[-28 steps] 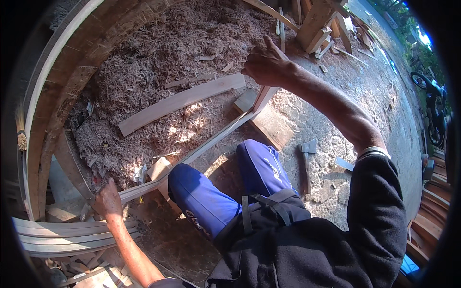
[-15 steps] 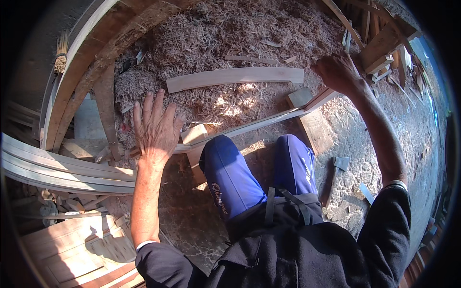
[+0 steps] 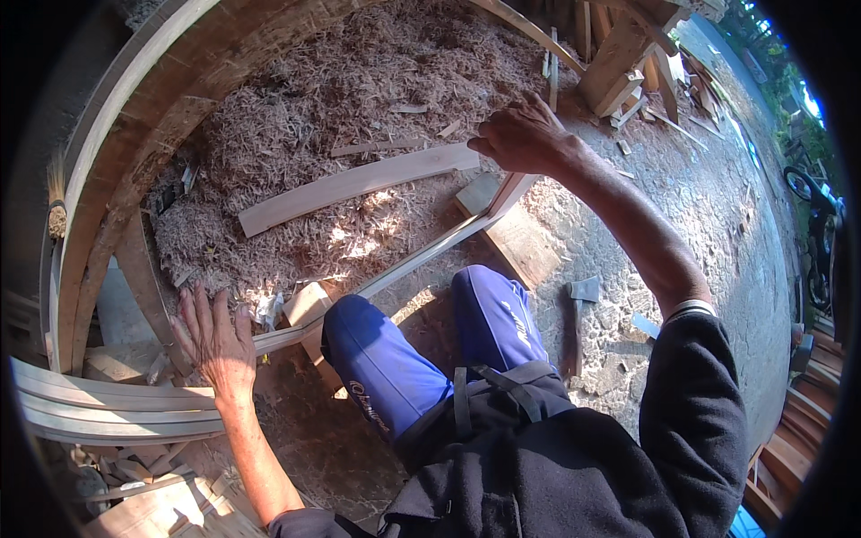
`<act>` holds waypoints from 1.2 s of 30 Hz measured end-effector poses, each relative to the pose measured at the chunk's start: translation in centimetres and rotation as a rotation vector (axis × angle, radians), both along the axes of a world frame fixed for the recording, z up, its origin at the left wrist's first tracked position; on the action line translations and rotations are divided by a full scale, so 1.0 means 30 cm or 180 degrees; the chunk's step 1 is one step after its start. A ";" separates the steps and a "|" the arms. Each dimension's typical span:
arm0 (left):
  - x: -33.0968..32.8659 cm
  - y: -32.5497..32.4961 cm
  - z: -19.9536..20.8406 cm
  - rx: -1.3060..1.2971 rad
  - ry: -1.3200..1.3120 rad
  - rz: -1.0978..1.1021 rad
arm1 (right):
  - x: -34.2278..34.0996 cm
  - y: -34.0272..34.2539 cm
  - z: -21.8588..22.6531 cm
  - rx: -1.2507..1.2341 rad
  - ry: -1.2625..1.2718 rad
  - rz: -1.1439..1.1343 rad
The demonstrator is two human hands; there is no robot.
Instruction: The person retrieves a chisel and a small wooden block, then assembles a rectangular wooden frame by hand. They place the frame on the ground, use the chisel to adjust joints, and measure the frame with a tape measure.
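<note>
My left hand [image 3: 215,338] is open, its fingers spread flat over the left end of a long, thin curved wooden strip [image 3: 408,266]. That strip runs past my knees, resting on wooden blocks [image 3: 520,249]. Above its right end is my right hand [image 3: 525,134], fingers curled in and thumb pointing left; whatever they hold, if anything, is hidden. A short, pale curved board [image 3: 359,186] lies on the shavings beyond the strip, its right end close to my right thumb.
Wood shavings [image 3: 296,117] heap up ahead. A large curved wooden frame [image 3: 134,143] and stacked curved strips [image 3: 117,412] stand at left. A hatchet [image 3: 578,314] lies right of my knees. Timber offcuts [image 3: 619,90] pile at far right; a brush [image 3: 57,202] sits far left.
The view has turned, so the surroundings appear shifted left and tilted. My left hand stays spread by the strip's left end, and my right hand stays curled near its right end.
</note>
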State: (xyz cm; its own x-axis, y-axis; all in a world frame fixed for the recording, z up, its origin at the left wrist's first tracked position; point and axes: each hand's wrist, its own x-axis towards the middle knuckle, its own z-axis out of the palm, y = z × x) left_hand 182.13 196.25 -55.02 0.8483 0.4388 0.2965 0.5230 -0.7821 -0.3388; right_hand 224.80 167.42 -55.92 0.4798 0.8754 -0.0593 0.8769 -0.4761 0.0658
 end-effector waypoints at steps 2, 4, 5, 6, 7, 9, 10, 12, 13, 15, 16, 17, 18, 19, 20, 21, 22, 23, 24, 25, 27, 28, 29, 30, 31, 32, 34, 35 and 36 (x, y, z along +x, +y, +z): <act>-0.019 0.001 0.018 0.0061 -0.0023 0.0053 | -0.001 -0.005 0.012 -0.0005 0.0051 -0.0032; -0.036 0.010 0.023 0.0072 -0.0028 0.0163 | -0.004 -0.011 0.021 0.0095 0.0011 0.0037; -0.042 0.014 0.019 0.0126 -0.0060 0.0106 | -0.007 -0.018 0.023 0.0128 -0.0032 0.0064; -0.049 0.019 0.017 0.0115 -0.0034 0.0153 | -0.010 -0.022 0.024 0.0165 -0.0070 0.0101; -0.055 0.021 0.014 0.0105 -0.0007 0.0206 | -0.015 -0.029 0.022 0.0204 -0.0106 0.0145; -0.058 0.021 0.006 0.0080 0.0014 0.0171 | -0.025 -0.043 0.015 0.0246 -0.0058 0.0135; -0.056 0.017 0.003 0.0060 0.0000 0.0144 | -0.029 -0.050 0.013 0.0301 -0.0067 0.0127; -0.052 0.009 0.009 0.0037 -0.0029 0.0099 | -0.034 -0.061 0.017 0.0372 -0.0101 0.0098; -0.047 0.003 0.014 0.0040 -0.0050 0.0090 | -0.036 -0.069 0.026 0.0332 -0.0113 0.0061; -0.045 -0.021 0.028 0.0005 -0.0111 0.0077 | -0.057 -0.083 0.048 0.1051 -0.0521 0.0385; -0.041 -0.039 0.031 -0.0030 -0.0165 0.0063 | -0.067 -0.085 0.063 0.1152 -0.0634 0.0386; -0.034 -0.059 0.026 0.0009 -0.0223 -0.0003 | -0.082 -0.091 0.074 0.1610 -0.0696 0.0590; -0.029 -0.087 0.017 -0.0162 -0.0306 -0.0128 | -0.113 -0.123 0.076 0.1827 -0.0670 0.0642; -0.020 -0.121 -0.005 -0.0353 -0.0565 -0.0619 | -0.164 -0.167 0.060 0.2023 -0.0646 0.0673; -0.013 -0.176 -0.045 -0.0797 -0.0623 -0.0808 | -0.244 -0.195 0.015 0.2083 -0.0303 0.0816; 0.002 -0.232 -0.093 -0.1278 -0.0584 -0.1106 | -0.337 -0.222 -0.043 0.2158 0.0022 0.0958; 0.017 -0.289 -0.148 -0.1604 -0.0336 -0.1338 | -0.431 -0.247 -0.115 0.1972 0.0431 0.1156; 0.031 -0.341 -0.204 -0.1916 -0.0094 -0.1525 | -0.515 -0.261 -0.203 0.1819 0.0849 0.1401; 0.041 -0.387 -0.253 -0.2043 0.0110 -0.1683 | -0.578 -0.287 -0.298 0.1407 0.1155 0.1339; 0.049 -0.418 -0.285 -0.2200 0.0400 -0.1767 | -0.632 -0.327 -0.392 0.0863 0.1500 0.1287; 0.045 -0.429 -0.298 -0.1877 0.0391 -0.2187 | -0.714 -0.425 -0.539 0.0291 0.1803 0.0895; 0.037 -0.422 -0.289 -0.1962 0.0576 -0.2134 | -0.733 -0.462 -0.586 0.0424 0.1940 0.0910; 0.027 -0.412 -0.273 -0.2037 0.0592 -0.2187 | -0.736 -0.482 -0.619 -0.0019 0.2117 0.0843; 0.019 -0.401 -0.252 -0.2159 0.0605 -0.2145 | -0.727 -0.494 -0.632 -0.0011 0.1988 0.0971; 0.002 -0.404 -0.232 -0.2245 0.0534 -0.2313 | -0.707 -0.488 -0.632 0.0169 0.1909 0.1171; -0.017 -0.418 -0.214 -0.2384 0.0481 -0.2396 | -0.689 -0.481 -0.615 0.0200 0.1802 0.1344; -0.045 -0.457 -0.184 -0.2571 0.0227 -0.2607 | -0.640 -0.442 -0.553 0.0180 0.1681 0.1646; -0.063 -0.493 -0.170 -0.2697 0.0073 -0.2708 | -0.642 -0.428 -0.512 0.0318 0.1703 0.1817; -0.076 -0.528 -0.155 -0.2796 -0.0060 -0.2721 | -0.648 -0.408 -0.474 0.0269 0.1950 0.1887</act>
